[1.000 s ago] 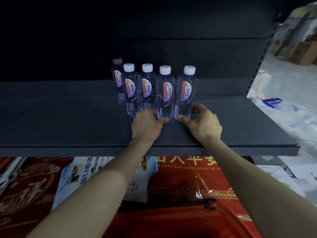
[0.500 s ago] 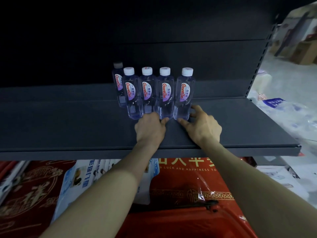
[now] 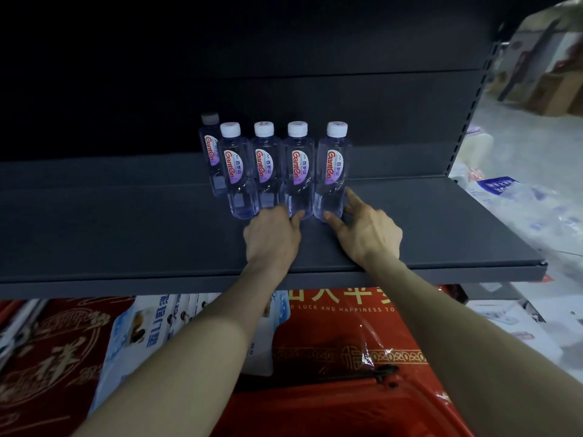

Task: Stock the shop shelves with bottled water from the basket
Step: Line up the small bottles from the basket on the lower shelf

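Note:
Several clear water bottles with white caps stand upright on the dark grey shelf (image 3: 441, 228). The front row (image 3: 266, 165) runs side by side and one bottle (image 3: 210, 146) stands behind at the left. My left hand (image 3: 273, 238) lies on the shelf, its fingers reaching against the bases of the middle bottles and its thumb touching one base. My right hand (image 3: 367, 231) brackets the base of the rightmost bottle (image 3: 332, 171), with the thumb in front and a straight forefinger along its right side. The red basket (image 3: 362, 402) sits low, below my arms.
The shelf's back panel is dark, and a perforated upright (image 3: 470, 99) ends it on the right. Red gift boxes (image 3: 340, 326) and printed packs (image 3: 138, 335) fill the level below. Plastic-wrapped goods (image 3: 517, 200) lie on the floor to the right.
Both hands have slid forward over the shelf, and the front bottles have moved back into a tighter, straighter row. The right forefinger now stretches along the last bottle's side.

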The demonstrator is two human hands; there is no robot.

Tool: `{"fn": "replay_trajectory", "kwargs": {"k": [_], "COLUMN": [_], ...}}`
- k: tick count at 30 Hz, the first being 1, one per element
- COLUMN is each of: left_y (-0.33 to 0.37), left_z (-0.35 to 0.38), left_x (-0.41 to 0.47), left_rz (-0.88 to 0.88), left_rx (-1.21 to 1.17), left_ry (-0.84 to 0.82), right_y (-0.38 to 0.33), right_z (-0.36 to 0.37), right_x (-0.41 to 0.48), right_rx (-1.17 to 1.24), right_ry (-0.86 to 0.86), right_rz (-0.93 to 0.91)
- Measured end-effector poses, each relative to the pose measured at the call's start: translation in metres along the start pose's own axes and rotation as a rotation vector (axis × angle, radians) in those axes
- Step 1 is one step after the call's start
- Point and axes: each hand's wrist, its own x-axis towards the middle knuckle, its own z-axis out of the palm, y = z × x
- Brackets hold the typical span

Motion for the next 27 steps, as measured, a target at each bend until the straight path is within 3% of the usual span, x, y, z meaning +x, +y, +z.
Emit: {"fn": "replay_trajectory", "kwargs": {"k": [6,11,14,18,22,27], "left_y": [0.001,0.005,0.007,0.011,0.007,-0.018], "left_z": [-0.003,-0.02,-0.037,-0.07,-0.106,-0.129], "left_x": [-0.002,-0.011,-0.023,-0.056,-0.105,-0.183], "left_rz": [-0.005,-0.045,-0.047,-0.017,0.044,0.097], "left_rx": [0.015,-0.022,-0.207,-0.382,-0.361,-0.295], "left_ry": [-0.033,-0.207,-0.332,-0.372,-0.395,-0.483], "right_y": [-0.002,-0.013,-0.021,-0.023,-0.022,-0.016], "right_z": [0.001,-0.008,-0.02,-0.04,-0.068,-0.084], "right_x": [0.001,-0.005,-0.02,-0.068,-0.135,-0.215], "right_rx": [0.028,0.057,0.101,0.273,0.261,0.226], "right_ry": [-0.038,-0.141,-0.235,-0.244,-0.191,-0.311], "right_rz": [0.104,0.195,0.209,0.141,-0.01,-0.11]}}
